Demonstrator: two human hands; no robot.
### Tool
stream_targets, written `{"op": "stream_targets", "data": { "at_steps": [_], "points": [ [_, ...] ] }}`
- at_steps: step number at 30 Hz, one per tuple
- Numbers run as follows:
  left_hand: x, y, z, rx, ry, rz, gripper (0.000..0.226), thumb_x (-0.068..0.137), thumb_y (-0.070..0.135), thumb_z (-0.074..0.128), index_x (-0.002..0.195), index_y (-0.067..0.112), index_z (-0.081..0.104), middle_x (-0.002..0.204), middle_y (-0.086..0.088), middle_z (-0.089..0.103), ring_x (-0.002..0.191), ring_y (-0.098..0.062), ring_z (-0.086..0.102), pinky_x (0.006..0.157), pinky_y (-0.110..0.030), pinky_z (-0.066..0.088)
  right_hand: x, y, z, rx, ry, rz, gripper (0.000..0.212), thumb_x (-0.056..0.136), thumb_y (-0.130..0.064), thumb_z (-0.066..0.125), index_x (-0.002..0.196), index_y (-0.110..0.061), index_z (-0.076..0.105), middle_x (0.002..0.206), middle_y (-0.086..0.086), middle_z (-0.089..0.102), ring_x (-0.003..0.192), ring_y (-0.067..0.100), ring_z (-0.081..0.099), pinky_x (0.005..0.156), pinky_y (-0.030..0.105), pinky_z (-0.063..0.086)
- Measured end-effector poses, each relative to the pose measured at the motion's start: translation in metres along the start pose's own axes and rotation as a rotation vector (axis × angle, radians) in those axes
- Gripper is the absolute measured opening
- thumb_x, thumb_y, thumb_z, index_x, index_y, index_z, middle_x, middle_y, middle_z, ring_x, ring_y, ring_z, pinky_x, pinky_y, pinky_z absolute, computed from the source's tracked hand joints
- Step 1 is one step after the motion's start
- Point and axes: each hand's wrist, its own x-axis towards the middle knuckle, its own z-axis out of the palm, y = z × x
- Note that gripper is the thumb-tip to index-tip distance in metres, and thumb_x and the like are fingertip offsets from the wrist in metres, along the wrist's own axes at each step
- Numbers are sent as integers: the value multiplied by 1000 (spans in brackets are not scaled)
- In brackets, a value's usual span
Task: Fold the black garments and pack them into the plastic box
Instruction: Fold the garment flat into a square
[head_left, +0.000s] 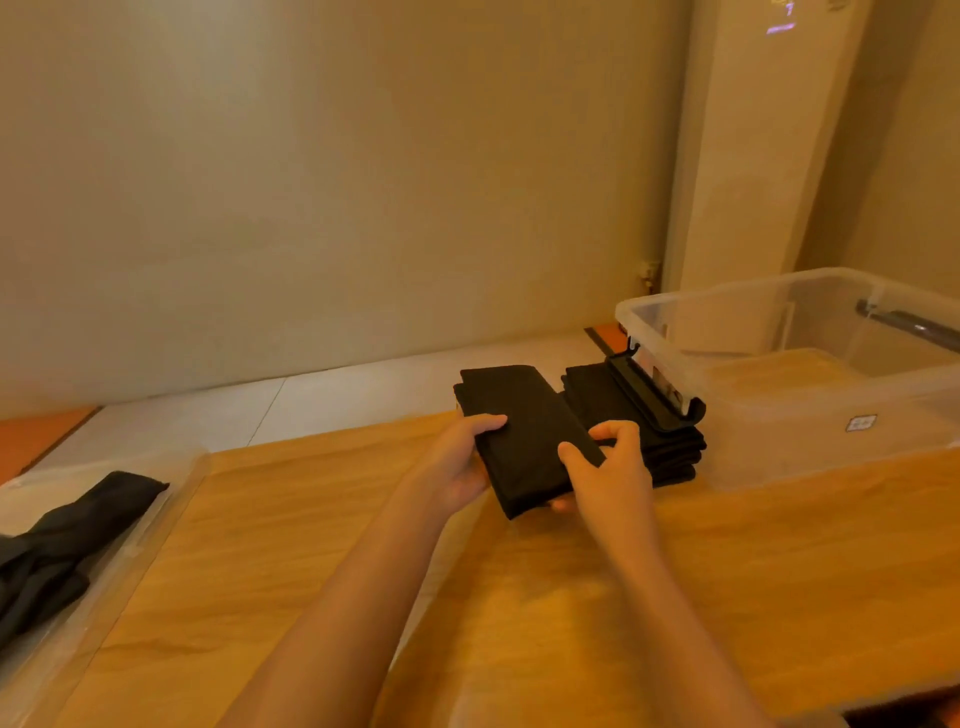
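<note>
Your left hand (467, 462) and right hand (608, 467) each grip one long edge of the folded black fabric garment (524, 431), thumbs on top and fingers curled beneath. You hold it over the far edge of the wooden tabletop (311, 545), just left of the stack of folded black garments (675, 457) beside the clear plastic box (831, 441). The garment looks light, soft and limp, so it would likely slump open if held by one corner. Keep both edges gripped and support the folds from below.
</note>
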Motion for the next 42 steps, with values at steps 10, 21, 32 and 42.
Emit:
{"op": "stream_targets", "data": {
  "at_steps": [10, 21, 32, 42],
  "points": [
    [69, -13, -17, 283, 63, 51, 52, 93, 6, 56, 141, 17, 38, 127, -1, 54, 102, -19, 56, 83, -33, 52, 35, 30, 29, -564, 129, -164, 32, 94, -24, 57, 120, -22, 38, 127, -1, 43, 83, 13, 54, 54, 12, 30],
    [82, -3, -4, 337, 20, -50, 40, 90, 6, 55, 129, 13, 47, 116, -13, 60, 103, -27, 60, 77, -36, 53, 25, 29, 27, -419, 195, -251, 22, 92, -18, 60, 99, -30, 43, 108, -11, 44, 70, 6, 58, 79, 36, 55],
    [85, -9, -8, 532, 10, 72, 39, 92, 13, 55, 129, 19, 43, 117, -5, 57, 106, -24, 57, 97, -43, 49, 23, 34, 26, -515, 159, -255, 19, 92, -19, 61, 107, -27, 52, 112, -10, 47, 76, 8, 62, 70, 25, 54],
    [75, 6, -17, 840, -26, 217, 74, 97, 22, 53, 152, 25, 3, 115, 3, 46, 77, -6, 56, 51, -22, 53, 24, 34, 23, -616, 108, -215, 17, 93, -22, 60, 108, -26, 53, 117, -7, 49, 81, 9, 60, 69, 21, 52]
  ]
}}
